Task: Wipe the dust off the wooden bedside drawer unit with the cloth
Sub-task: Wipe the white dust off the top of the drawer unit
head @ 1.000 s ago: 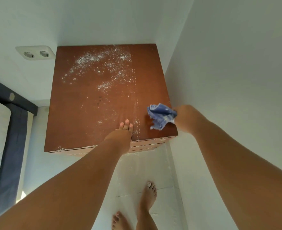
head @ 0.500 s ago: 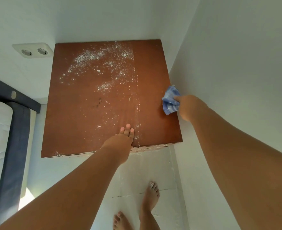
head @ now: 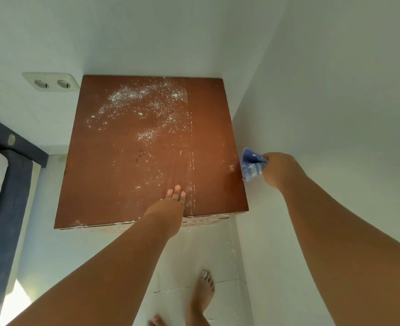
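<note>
White corner, wooden drawer unit [head: 133, 175] tucked in, dust [head: 147, 102] thick across back and middle. Cloth [head: 252, 165] bunched in curled fingers of right hand [head: 276, 169], at the unit's right edge by the wall. Left hand [head: 170, 205] flat near the front, fingers straight. Best done pressing flat, sweeping overlapping strokes frontward. Socket [head: 50, 82] on left wall, bed [head: 5, 184] alongside, tiled floor [head: 194, 255] below.
</note>
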